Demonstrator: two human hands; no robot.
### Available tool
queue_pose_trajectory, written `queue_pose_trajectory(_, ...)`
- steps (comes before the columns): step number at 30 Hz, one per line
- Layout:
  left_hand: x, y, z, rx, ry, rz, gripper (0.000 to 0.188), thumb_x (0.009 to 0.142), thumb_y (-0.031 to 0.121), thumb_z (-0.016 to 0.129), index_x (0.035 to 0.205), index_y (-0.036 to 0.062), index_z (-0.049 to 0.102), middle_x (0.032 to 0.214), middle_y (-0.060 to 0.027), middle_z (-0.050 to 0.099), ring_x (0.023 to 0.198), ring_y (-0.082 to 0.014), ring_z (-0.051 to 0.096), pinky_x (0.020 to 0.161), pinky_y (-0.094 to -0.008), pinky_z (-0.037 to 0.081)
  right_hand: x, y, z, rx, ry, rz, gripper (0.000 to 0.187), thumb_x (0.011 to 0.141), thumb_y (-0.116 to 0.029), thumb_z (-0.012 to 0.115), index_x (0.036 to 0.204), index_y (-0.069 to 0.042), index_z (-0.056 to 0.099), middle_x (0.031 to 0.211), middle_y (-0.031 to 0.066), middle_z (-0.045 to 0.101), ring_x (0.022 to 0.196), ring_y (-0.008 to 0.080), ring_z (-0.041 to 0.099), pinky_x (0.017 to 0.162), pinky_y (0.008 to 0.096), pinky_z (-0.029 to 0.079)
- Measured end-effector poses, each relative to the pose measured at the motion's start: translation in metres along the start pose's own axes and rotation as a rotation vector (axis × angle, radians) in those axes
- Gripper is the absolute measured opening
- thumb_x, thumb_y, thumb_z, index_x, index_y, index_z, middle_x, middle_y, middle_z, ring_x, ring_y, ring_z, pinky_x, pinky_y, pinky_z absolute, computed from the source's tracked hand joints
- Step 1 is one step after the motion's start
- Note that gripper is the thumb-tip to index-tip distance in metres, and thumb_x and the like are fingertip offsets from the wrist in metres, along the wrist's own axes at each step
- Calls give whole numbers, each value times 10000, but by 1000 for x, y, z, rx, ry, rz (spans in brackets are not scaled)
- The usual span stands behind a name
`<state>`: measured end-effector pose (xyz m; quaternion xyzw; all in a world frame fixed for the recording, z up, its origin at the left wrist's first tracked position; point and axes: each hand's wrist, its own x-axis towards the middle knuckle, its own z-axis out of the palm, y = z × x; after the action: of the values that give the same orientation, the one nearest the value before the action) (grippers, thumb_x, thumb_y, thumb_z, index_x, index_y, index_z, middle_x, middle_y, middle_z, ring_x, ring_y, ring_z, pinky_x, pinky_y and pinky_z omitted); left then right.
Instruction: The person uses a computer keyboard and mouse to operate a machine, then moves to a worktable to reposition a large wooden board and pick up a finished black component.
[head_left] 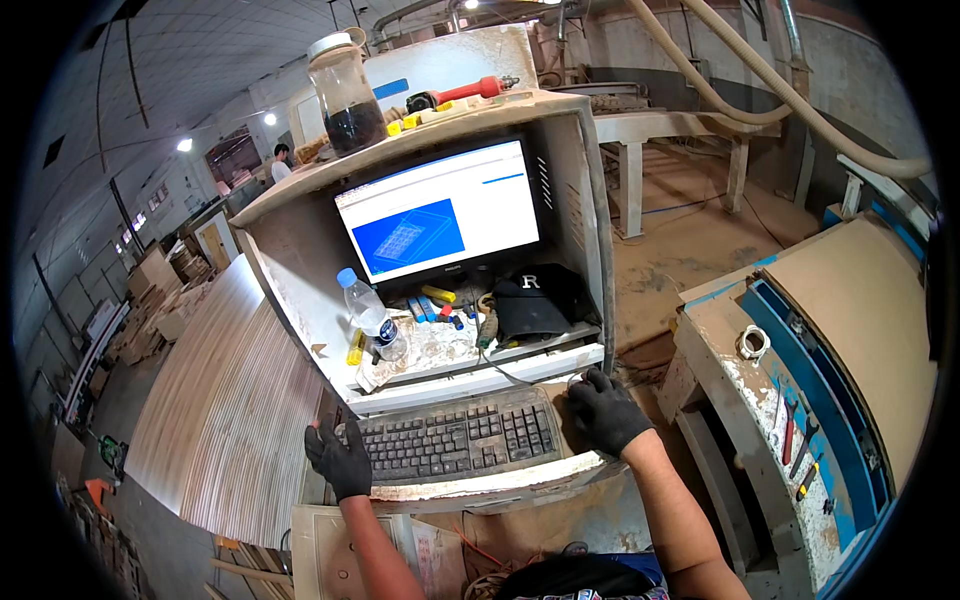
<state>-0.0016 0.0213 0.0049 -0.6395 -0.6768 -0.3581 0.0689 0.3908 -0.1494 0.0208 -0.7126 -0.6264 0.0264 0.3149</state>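
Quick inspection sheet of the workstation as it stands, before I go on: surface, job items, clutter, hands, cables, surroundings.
Surface: dusty keyboard tray in a worn cabinet.
Job's things: keyboard; monitor showing a blue model.
Clutter: plastic bottle, black cap, markers on the shelf; jar on top.
Hands: gloved left hand on the tray's left edge; gloved right hand cupped beside the keyboard, what is under it hidden.
Cables: thin cable hanging off the shelf.
Surroundings: stacked boards left, blue machine right.

Black gloves, both forearms sleeveless
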Motion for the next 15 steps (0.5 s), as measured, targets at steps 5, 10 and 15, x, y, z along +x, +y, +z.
queue_pose_trajectory(5, -1, 4, -3, 8, -12, 2, 515, 996, 432, 557, 1340, 49, 549, 1474, -281, 406, 1405, -418, 315, 1132, -534, 288, 0, 4, 2, 3, 8, -17, 336, 855, -172, 668, 1185, -131, 623, 1280, 212, 553, 1188, 417, 545, 1012, 480, 453)
queue_pose_trajectory(10, -2, 4, -4, 3, -31, -8, 510, 998, 422, 557, 1353, 57, 539, 1481, -278, 395, 1408, -419, 308, 1129, -538, 290, -2, 6, 5, -16, 15, -20, 331, 859, -173, 665, 1183, -126, 620, 1283, 207, 556, 1202, 416, 542, 1026, 487, 444)
queue_pose_trajectory(15, -2, 4, -4, 1, -37, -20, 514, 999, 423, 554, 1358, 56, 534, 1484, -278, 387, 1408, -419, 305, 1127, -542, 289, -2, 2, 1, -14, -10, -6, 340, 861, -174, 663, 1195, -129, 619, 1309, 207, 547, 1224, 413, 533, 1040, 483, 436)
